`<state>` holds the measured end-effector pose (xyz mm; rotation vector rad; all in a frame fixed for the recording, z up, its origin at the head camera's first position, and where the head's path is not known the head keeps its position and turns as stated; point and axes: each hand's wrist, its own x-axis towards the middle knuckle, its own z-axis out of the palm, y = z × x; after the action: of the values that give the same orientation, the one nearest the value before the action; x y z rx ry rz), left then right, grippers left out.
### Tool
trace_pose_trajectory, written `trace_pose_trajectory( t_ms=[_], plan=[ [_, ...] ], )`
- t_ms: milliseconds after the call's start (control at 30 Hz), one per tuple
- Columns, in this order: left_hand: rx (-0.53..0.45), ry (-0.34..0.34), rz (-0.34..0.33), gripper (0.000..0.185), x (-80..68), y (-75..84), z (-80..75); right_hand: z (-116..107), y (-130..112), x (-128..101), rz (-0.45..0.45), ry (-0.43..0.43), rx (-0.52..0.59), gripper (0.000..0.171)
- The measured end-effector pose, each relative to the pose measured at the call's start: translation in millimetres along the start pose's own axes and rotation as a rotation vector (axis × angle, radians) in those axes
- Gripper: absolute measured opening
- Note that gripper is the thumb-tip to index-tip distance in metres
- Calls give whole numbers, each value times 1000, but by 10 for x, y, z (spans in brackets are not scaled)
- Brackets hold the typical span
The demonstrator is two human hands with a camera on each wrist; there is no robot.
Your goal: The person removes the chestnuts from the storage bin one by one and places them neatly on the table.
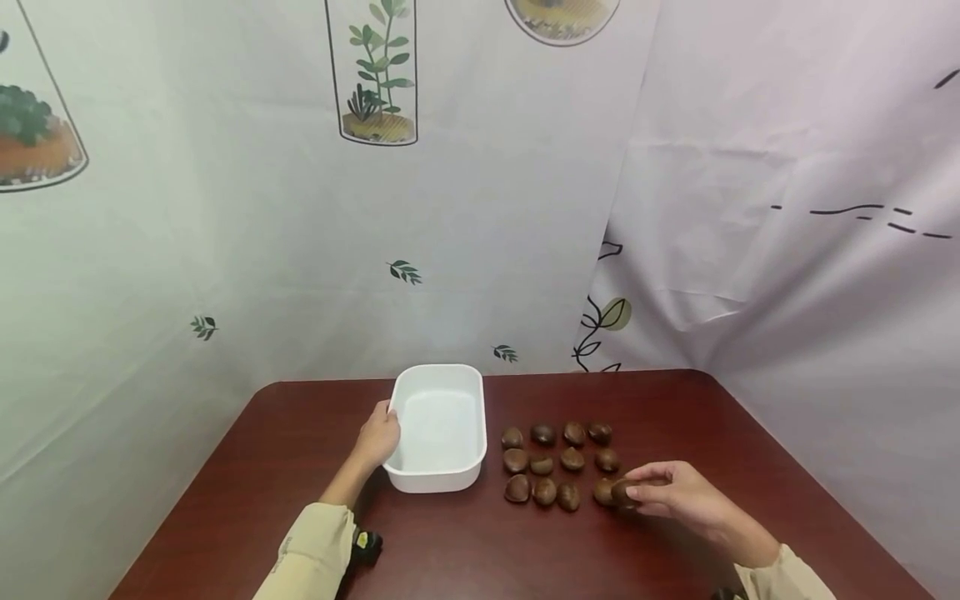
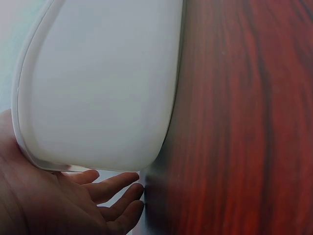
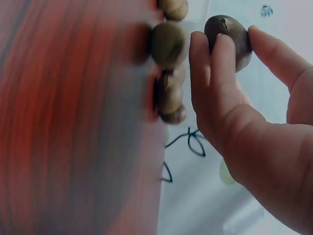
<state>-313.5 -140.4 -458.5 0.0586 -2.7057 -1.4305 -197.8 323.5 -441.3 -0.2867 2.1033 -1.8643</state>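
- A dark reddish-brown wooden table (image 1: 300,467) fills the lower part of the head view, with pale printed fabric hung behind it.
- A white rectangular plastic tub (image 1: 440,427) sits on the table left of centre, its long axis running away from the person, open side up.
- The left hand (image 1: 379,435) rests against the tub's left wall, fingers relaxed and fairly straight, gripping nothing.
- The right hand (image 1: 670,493) pinches one brown rounded chestnut (image 1: 623,492) between thumb and fingers, at the right end of the nearest row; its pointed end cannot be made out.
- The other brown chestnuts (image 1: 558,462) lie in three rows, just right of the tub.
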Motion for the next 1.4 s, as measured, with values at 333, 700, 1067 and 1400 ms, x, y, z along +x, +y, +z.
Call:
trace_pose_trajectory(
  t_ms=[333,700,1067,1400],
  plan=[
    [-6,-4,-9,47,1,5,-2,-208,68,-47,100,123,-166,42],
    [8,8,-11,47,-14,-10,10,-216,90,29,134,146,-261,42],
    [-14,13,-28,48,-4,8,8,-229,74,53,178,204,-349,40],
    [-120,2,-51,49,11,24,-8,-228,76,40,183,231,-336,41]
  ],
)
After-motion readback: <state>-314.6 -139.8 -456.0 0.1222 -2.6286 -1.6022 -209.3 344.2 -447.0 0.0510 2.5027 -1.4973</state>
